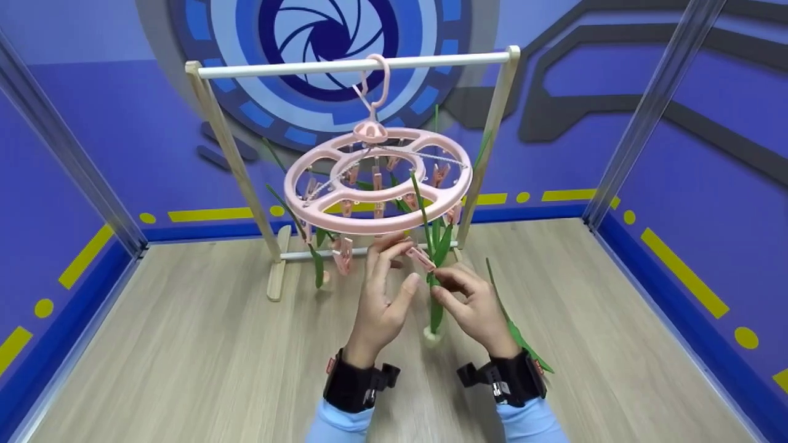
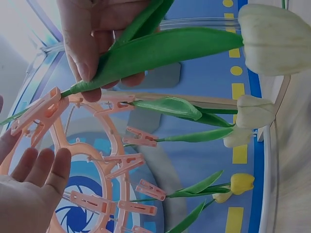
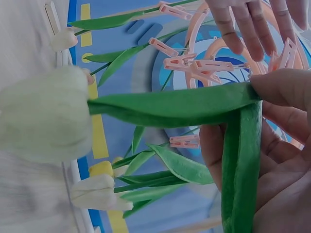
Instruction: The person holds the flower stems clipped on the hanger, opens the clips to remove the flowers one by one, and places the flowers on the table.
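Blue wall (image 1: 104,123) behind, tabletop (image 1: 203,344) below: a white flower (image 1: 436,314) is being held head-down, pinched by the right grip (image 1: 471,301), probably being steadied at the pink clip (image 1: 421,259); left grip (image 1: 381,301) is being held loosely spread beside it.

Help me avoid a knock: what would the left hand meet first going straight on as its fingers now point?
Most likely the pink clip between the left hand and the right hand, close ahead, though depth is unclear.

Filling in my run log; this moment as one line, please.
right grip: pinches white tulip; left grip: near pink clip; stem: in clip; pink hanger: on bar
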Available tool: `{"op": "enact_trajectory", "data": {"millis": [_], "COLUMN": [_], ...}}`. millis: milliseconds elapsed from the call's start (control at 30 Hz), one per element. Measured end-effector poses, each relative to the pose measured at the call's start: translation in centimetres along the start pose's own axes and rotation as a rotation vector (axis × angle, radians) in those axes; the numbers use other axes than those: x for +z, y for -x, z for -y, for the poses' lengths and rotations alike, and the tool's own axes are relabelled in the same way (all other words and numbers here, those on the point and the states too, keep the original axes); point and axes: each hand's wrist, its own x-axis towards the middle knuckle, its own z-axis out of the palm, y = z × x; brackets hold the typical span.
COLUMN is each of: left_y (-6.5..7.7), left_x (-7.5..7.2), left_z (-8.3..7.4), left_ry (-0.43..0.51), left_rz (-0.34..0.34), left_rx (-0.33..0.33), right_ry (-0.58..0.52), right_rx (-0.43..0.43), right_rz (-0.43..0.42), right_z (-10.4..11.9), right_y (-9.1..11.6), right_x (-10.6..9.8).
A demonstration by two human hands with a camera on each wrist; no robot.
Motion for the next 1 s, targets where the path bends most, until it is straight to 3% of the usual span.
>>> {"op": "enact_trajectory", "data": {"millis": [500, 733, 1000], "left_y": [-0.24, -0.22, -0.22], "left_x": [-0.11, -0.14, -0.02], "left_z": [0.21, 0.3, 0.17], "left_ry": [0.04, 0.035, 0.058], "left_rz": [-0.127, -0.151, -0.161], "left_rx": [0.038, 0.042, 0.039], "right_ry": [0.028, 0.024, 0.009], "right_rx": [-0.006, -0.032, 0.008], "right_rz": [0.019, 0.017, 0.039], "right_z": [0.11, 0.22, 0.41], "right_y": [0.13, 0.13, 0.18], "right_x": [0.2, 0.56, 0.55]}}
